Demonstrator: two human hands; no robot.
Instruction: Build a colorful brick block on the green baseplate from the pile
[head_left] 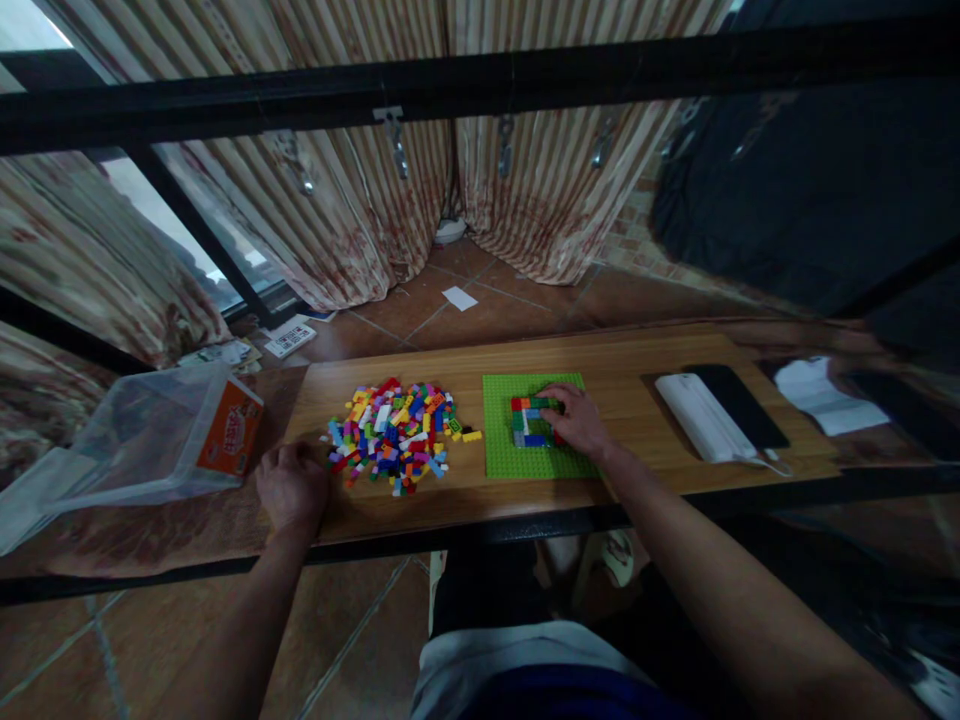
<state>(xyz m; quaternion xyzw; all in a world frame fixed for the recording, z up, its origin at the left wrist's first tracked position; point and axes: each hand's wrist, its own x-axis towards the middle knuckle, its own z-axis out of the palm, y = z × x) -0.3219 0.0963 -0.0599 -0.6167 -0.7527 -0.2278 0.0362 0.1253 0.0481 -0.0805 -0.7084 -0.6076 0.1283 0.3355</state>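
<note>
On the green studded baseplate (498,460) stands a low square outline of toy bricks (535,440), with red, green, blue and grey pieces around an open middle. My right hand (577,420) reaches over its right side, thumb and fingers closed on a brick at the upper right; the fingers partly cover that brick. My left hand (292,487) rests at the left end of the wooden board, fingers curled in; whatever may be inside them is hidden. Just right of it spreads a pile of loose, many-coloured toy bricks (397,435).
A clear plastic box (150,440) with an orange label stands left of the wooden board (630,370). To the right lie a white pouch-like object (705,418), a dark flat slab (739,405) and crumpled white paper (829,395). A black metal bar (480,85) crosses above.
</note>
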